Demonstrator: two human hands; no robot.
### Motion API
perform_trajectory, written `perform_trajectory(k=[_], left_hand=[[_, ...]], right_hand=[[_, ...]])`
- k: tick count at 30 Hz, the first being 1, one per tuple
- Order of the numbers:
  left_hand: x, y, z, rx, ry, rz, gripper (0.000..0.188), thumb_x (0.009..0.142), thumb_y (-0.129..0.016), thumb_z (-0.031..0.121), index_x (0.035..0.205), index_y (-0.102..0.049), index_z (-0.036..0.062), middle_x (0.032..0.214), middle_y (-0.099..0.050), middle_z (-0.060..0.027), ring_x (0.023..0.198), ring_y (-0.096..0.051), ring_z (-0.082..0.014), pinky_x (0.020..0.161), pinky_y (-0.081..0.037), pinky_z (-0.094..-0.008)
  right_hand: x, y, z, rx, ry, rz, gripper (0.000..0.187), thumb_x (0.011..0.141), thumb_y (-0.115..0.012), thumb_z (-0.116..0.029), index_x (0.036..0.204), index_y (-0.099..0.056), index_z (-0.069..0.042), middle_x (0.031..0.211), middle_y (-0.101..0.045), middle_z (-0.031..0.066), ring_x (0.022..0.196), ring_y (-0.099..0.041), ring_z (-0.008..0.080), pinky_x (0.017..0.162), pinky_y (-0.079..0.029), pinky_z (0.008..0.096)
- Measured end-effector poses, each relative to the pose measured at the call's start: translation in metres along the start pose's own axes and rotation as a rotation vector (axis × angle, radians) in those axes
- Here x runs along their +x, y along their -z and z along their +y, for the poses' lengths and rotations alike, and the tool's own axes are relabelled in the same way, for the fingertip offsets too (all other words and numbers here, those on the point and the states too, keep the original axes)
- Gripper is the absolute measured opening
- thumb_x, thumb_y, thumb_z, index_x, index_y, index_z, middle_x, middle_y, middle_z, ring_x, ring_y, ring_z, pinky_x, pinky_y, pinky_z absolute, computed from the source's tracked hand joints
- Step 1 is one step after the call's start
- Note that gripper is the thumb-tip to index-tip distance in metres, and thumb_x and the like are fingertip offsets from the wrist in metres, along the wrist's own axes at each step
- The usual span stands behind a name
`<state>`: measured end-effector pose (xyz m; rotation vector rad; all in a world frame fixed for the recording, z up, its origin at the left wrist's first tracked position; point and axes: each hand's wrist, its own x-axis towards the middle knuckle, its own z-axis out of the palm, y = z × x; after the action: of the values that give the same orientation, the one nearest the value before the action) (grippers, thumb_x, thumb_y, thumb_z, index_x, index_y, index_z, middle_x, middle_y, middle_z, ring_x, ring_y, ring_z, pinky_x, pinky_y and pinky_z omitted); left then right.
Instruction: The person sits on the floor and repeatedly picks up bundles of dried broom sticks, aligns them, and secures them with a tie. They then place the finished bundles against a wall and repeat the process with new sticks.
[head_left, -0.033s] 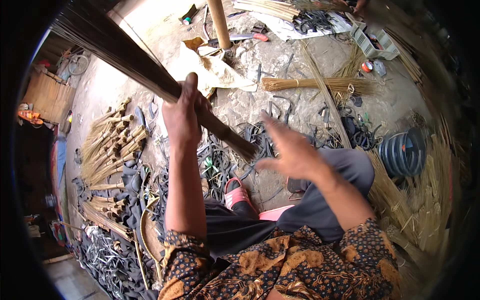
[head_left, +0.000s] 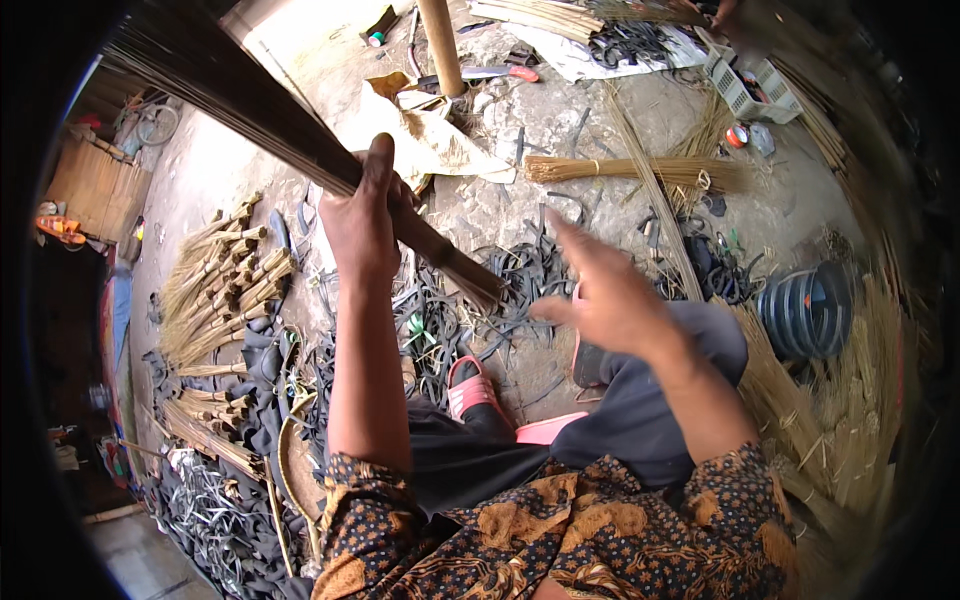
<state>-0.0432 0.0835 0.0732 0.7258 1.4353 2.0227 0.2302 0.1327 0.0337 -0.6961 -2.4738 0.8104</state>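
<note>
My left hand (head_left: 362, 215) is wrapped round a long bundle of thin dark sticks (head_left: 235, 100), like a stick broom. The bundle slants from the upper left down to a blunt lower end in front of my knees. To the right of that end, my right hand (head_left: 605, 290) is in the air, fingers apart, holding nothing and slightly blurred. A gap separates it from the bundle. Beneath both hands, black rubber strips (head_left: 440, 320) lie heaped on the ground around my feet.
Short tied stick bundles (head_left: 225, 290) are stacked at the left. A longer tied bundle (head_left: 590, 168) lies ahead, beyond it a red-handled knife (head_left: 500, 74) by a wooden post (head_left: 440, 50). At the right are a dark bucket (head_left: 805, 305), loose sticks (head_left: 850, 410) and a white basket (head_left: 750, 88).
My right hand has shifted a little to the right, away from the bundle's lower end. That end has moved slightly left and up, with my left hand still gripping the bundle.
</note>
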Motion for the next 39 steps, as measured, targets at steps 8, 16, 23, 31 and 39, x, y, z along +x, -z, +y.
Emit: perform_trajectory(k=[8,16,23,31,39], left_hand=[[0.088,-0.034,-0.071,0.358,-0.127,0.068,0.036,0.094,-0.079,0.035,0.075,-0.064,0.0086,0.068,-0.061,-0.0001,0.063,-0.058,-0.0095,0.061,-0.045,-0.0256],[0.133,-0.033,-0.275,0.408,-0.005,-0.029,0.022,0.097,-0.076,0.023,0.087,-0.066,0.0052,0.070,-0.059,0.0048,0.067,-0.053,-0.0059,0.060,-0.043,-0.0244],[0.150,-0.005,-0.352,0.385,-0.038,0.078,0.031,0.099,-0.074,0.027,0.083,-0.059,0.0057,0.069,-0.052,0.0044,0.066,-0.044,-0.0073,0.058,-0.038,-0.0278],[0.135,0.007,-0.348,0.316,-0.038,0.047,0.026,0.097,-0.074,0.017,0.081,-0.060,0.0038,0.072,-0.056,0.0005,0.069,-0.050,-0.0109,0.062,-0.042,-0.0307],[0.101,0.041,-0.316,0.402,0.220,-0.152,0.036,0.097,-0.072,0.011,0.126,-0.051,0.0047,0.107,-0.068,-0.0099,0.097,-0.067,-0.0184,0.086,-0.056,-0.0331]], right_hand=[[0.000,0.054,0.028,-0.054,-0.416,-0.007,0.057,0.092,-0.075,-0.018,0.143,-0.055,-0.002,0.111,-0.073,0.0178,0.094,-0.072,0.0288,0.087,-0.055,0.0390],[0.006,0.064,0.035,-0.124,-0.427,-0.091,0.047,0.090,-0.073,-0.016,0.133,-0.060,-0.001,0.109,-0.072,0.0180,0.095,-0.070,0.0356,0.088,-0.053,0.0457],[0.015,0.064,0.048,-0.169,-0.499,-0.173,0.040,0.089,-0.070,-0.014,0.126,-0.061,-0.002,0.108,-0.071,0.0183,0.097,-0.070,0.0363,0.090,-0.052,0.0463],[0.017,0.058,0.041,-0.214,-0.467,-0.271,0.039,0.089,-0.070,-0.016,0.125,-0.063,-0.002,0.110,-0.072,0.0168,0.100,-0.069,0.0354,0.091,-0.051,0.0446],[0.010,0.049,0.034,-0.240,-0.425,-0.346,0.044,0.091,-0.072,-0.026,0.127,-0.061,-0.003,0.111,-0.070,0.0203,0.102,-0.066,0.0400,0.091,-0.050,0.0477]])
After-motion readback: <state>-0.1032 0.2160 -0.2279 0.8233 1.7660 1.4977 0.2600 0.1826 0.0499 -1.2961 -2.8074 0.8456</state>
